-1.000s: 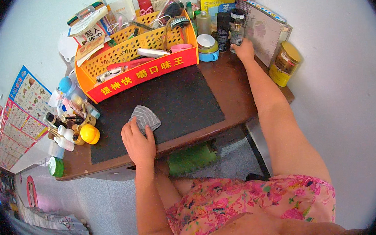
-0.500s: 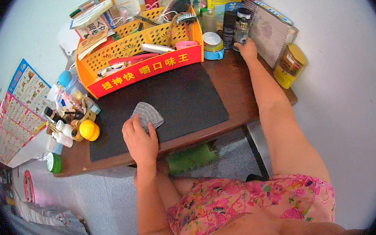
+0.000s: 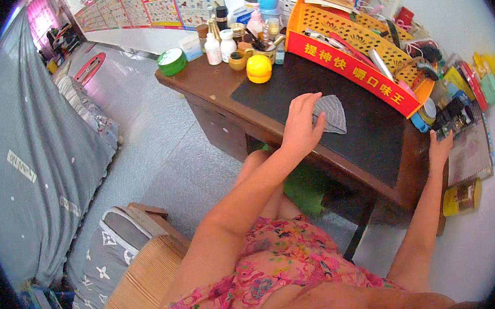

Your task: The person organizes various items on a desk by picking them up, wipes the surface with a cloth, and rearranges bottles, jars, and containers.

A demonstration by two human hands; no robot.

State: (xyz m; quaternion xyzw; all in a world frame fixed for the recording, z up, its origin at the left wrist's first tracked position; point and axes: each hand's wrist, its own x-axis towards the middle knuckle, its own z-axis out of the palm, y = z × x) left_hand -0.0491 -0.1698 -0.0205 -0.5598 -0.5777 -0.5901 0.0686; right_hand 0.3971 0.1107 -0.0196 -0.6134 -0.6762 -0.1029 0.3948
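Observation:
A grey striped cloth piece (image 3: 335, 115), shaped like a small folded cap, lies on the black desk mat (image 3: 370, 144). At its left edge is my left hand (image 3: 302, 125), thumb and fingers apart, with the fingertips close against the cloth. My right hand (image 3: 440, 149) reaches to the desk's far right corner. Its fingers close around the lower part of a small bottle (image 3: 461, 121) with a dark and silvery look, among other dark bottles. Part of that bottle is hidden by the fingers.
An orange perforated organizer (image 3: 357, 65) with a red front panel stands at the desk's back, full of odds and ends. Several bottles, a yellow round container (image 3: 259, 69) and a green-lidded jar (image 3: 171, 61) crowd the left end. A gold-and-yellow can (image 3: 462, 197) sits at the right edge.
My view has swung left, so the desk appears shifted right and tilted, and the floor and bed come into sight. Both hands stay at the same things.

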